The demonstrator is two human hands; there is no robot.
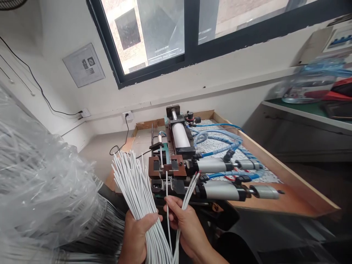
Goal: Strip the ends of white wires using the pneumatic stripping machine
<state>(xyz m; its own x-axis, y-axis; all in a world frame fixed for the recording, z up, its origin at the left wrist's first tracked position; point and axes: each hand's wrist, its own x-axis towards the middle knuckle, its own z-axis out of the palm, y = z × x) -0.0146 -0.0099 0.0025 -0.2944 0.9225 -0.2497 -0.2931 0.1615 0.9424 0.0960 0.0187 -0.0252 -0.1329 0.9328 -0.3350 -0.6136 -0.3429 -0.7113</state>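
My left hand [140,233] is wrapped round a thick bundle of white cables [137,194], their cut ends fanning upward. Between the thumb and forefinger of my right hand [185,229] is a single white cable [167,190], its upper end at the front of the pneumatic machine [167,167]. The same hand also keeps a few separate cables [189,190], whose tips show red. Brown clamp blocks [178,165] and black jaws sit just beyond the single cable. I cannot tell whether its tip lies inside the jaws.
Silver cylinders [217,165] and blue air hoses [228,141] fill the machine's right side, within a wooden-edged tray [275,165]. Plastic-wrapped cable bundles [55,190] are piled at the left. A green-topped shelf [308,109] with a plastic bottle [308,84] stands at the right.
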